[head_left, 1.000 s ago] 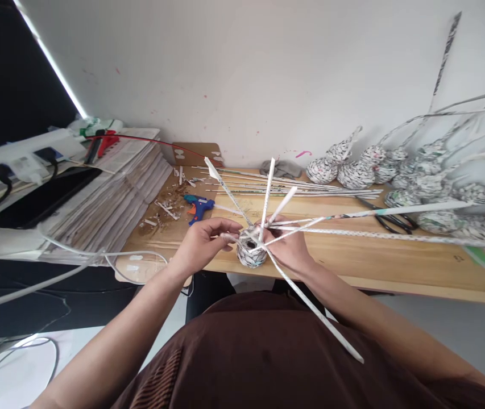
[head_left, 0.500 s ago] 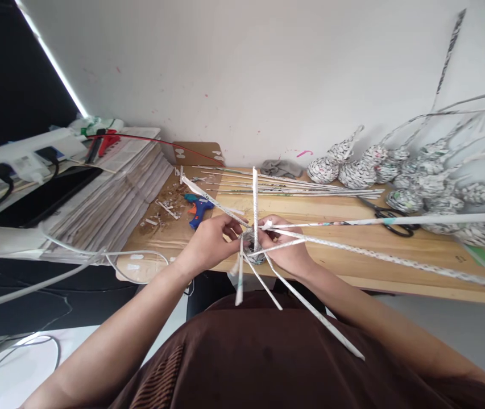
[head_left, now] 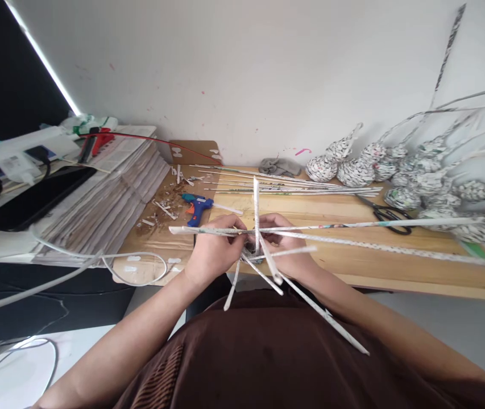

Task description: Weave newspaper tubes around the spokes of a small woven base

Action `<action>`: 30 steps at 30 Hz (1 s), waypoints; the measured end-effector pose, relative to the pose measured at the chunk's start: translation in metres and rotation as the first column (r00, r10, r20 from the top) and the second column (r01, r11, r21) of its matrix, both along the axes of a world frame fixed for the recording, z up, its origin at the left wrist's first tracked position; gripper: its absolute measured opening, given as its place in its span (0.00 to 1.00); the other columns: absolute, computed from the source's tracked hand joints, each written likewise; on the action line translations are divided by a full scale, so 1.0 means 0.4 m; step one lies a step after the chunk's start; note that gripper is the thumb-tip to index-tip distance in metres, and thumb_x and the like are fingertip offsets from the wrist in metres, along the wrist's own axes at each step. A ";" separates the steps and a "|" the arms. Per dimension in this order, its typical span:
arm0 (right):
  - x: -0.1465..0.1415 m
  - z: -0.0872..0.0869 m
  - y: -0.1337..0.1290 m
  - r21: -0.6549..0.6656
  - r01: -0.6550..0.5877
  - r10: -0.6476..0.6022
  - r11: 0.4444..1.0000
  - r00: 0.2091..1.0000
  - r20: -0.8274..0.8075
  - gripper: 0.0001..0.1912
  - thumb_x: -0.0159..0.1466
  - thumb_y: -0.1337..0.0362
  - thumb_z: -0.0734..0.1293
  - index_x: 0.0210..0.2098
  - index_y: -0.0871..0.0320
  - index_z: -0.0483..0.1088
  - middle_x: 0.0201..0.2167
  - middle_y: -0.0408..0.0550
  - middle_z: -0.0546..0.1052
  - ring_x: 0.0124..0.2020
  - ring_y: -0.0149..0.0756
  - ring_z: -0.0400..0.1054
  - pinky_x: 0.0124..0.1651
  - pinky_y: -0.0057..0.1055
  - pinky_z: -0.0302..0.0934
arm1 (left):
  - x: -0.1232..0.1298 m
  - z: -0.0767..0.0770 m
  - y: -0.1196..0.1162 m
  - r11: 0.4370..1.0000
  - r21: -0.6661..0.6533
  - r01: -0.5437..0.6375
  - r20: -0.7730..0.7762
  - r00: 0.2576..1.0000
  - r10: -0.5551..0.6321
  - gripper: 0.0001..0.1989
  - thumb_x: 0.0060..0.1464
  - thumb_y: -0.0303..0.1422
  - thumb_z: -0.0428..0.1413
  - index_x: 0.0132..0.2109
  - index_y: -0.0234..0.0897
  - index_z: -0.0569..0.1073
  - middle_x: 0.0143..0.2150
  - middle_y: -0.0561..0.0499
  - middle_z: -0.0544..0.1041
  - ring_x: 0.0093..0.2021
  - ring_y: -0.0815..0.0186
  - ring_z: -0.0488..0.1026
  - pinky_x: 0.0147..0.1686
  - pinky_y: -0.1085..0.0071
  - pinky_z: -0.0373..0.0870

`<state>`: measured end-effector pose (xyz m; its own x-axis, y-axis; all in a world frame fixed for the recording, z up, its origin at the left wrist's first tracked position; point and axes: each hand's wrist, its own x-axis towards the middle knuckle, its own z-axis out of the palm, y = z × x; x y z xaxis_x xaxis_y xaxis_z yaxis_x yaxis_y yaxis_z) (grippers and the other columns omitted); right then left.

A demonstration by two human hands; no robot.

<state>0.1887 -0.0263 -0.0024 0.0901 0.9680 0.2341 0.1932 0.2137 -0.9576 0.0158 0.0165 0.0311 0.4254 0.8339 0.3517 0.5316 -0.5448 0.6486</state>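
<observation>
Between my hands, just over the table's front edge, is a small woven piece (head_left: 251, 250) of rolled newspaper. Several paper tubes radiate from it; one upright tube (head_left: 256, 210) points toward the wall, and others hang toward my lap. My left hand (head_left: 219, 244) is closed, thumb and fingers pinching a paper tube (head_left: 202, 230) at the far rim. Opposite it, my right hand (head_left: 287, 244) is closed around the piece's right side, where two long paper tubes (head_left: 353, 242) run off to the right. Its fingertips are partly hidden behind the tubes.
A blue glue gun (head_left: 199, 209) lies on cardboard among paper scraps. Behind are loose paper tubes (head_left: 293, 184) and a grey cloth (head_left: 279, 167). Black scissors (head_left: 391, 216) and several woven paper balls (head_left: 355, 172) stand right. Left, a newspaper stack (head_left: 135, 176) carries a phone (head_left: 37, 196); a white cable (head_left: 133, 254) loops nearby.
The tube at my left hand has swung down from a slant to nearly level. Another tube now points toward me at the front right. Both hands have turned slightly around the woven piece.
</observation>
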 end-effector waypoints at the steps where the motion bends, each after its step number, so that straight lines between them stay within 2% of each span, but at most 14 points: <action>1: 0.003 0.002 -0.003 -0.017 -0.005 0.006 1.000 0.999 0.041 0.15 0.57 0.62 0.73 0.43 0.56 0.71 0.33 0.45 0.79 0.31 0.36 0.75 0.32 0.31 0.70 | -0.001 -0.001 -0.002 1.000 -0.002 -0.005 -0.001 1.000 0.005 0.04 0.53 0.26 0.57 0.31 0.38 0.74 0.29 0.52 0.78 0.32 0.66 0.73 0.32 0.73 0.65; 4: 0.014 0.013 -0.011 -0.018 0.007 -0.003 1.000 0.975 0.220 0.05 0.58 0.62 0.71 0.33 0.56 0.72 0.27 0.45 0.77 0.28 0.37 0.73 0.30 0.32 0.66 | -0.004 -0.002 -0.007 1.000 -0.014 -0.005 0.000 1.000 0.005 0.05 0.54 0.26 0.57 0.32 0.38 0.76 0.30 0.52 0.78 0.32 0.65 0.74 0.33 0.72 0.66; 7: 0.016 0.023 -0.014 0.019 0.070 -0.072 0.997 0.952 0.299 0.06 0.59 0.63 0.68 0.26 0.56 0.71 0.23 0.44 0.76 0.25 0.37 0.71 0.29 0.32 0.63 | -0.006 -0.001 -0.009 1.000 -0.004 0.019 0.010 1.000 -0.019 0.04 0.54 0.26 0.58 0.34 0.38 0.77 0.32 0.51 0.80 0.35 0.64 0.75 0.37 0.71 0.67; 9: 0.013 0.029 -0.015 0.031 0.096 -0.101 0.995 0.947 0.306 0.05 0.59 0.64 0.67 0.26 0.56 0.72 0.23 0.45 0.77 0.25 0.37 0.71 0.29 0.32 0.63 | -0.007 0.000 -0.008 0.999 0.011 0.031 0.017 0.999 -0.031 0.03 0.54 0.26 0.59 0.34 0.38 0.78 0.33 0.51 0.80 0.36 0.63 0.76 0.39 0.70 0.68; 13: 0.001 0.040 -0.013 0.043 0.074 -0.083 0.996 0.956 0.282 0.05 0.58 0.67 0.67 0.27 0.56 0.74 0.23 0.45 0.78 0.24 0.36 0.71 0.28 0.31 0.63 | -0.008 0.003 -0.007 0.999 0.039 0.031 0.002 1.000 -0.031 0.03 0.55 0.28 0.60 0.33 0.39 0.77 0.33 0.51 0.81 0.37 0.62 0.77 0.40 0.68 0.69; 21: -0.003 0.045 -0.013 0.050 0.080 -0.093 0.996 0.928 0.362 0.08 0.60 0.65 0.67 0.25 0.56 0.71 0.23 0.44 0.76 0.25 0.34 0.70 0.30 0.30 0.61 | 0.000 0.000 -0.010 0.993 0.120 0.021 -0.037 0.999 -0.016 0.05 0.56 0.26 0.57 0.35 0.37 0.78 0.36 0.47 0.82 0.40 0.58 0.78 0.42 0.66 0.71; 26: -0.008 0.041 -0.012 0.010 0.094 -0.092 0.996 0.934 0.344 0.08 0.60 0.65 0.68 0.25 0.56 0.70 0.23 0.43 0.76 0.25 0.34 0.70 0.30 0.29 0.62 | 0.001 -0.010 -0.004 0.994 0.109 0.016 0.054 0.998 -0.022 0.05 0.56 0.26 0.57 0.34 0.37 0.78 0.37 0.48 0.80 0.39 0.61 0.77 0.42 0.68 0.71; 30: -0.014 0.036 -0.015 -0.027 0.083 -0.073 0.996 0.962 0.261 0.09 0.62 0.62 0.68 0.26 0.55 0.71 0.26 0.43 0.78 0.27 0.34 0.73 0.31 0.28 0.63 | -0.001 -0.017 0.003 1.000 -0.003 -0.014 0.077 0.997 0.015 0.04 0.53 0.26 0.59 0.31 0.37 0.77 0.29 0.52 0.79 0.30 0.65 0.75 0.33 0.72 0.69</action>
<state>0.1831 -0.0322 0.0120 0.1067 0.9690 0.2230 0.4510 0.1527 -0.8794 0.0155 0.0177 0.0245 0.3850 0.8405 0.3812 0.4881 -0.5360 0.6888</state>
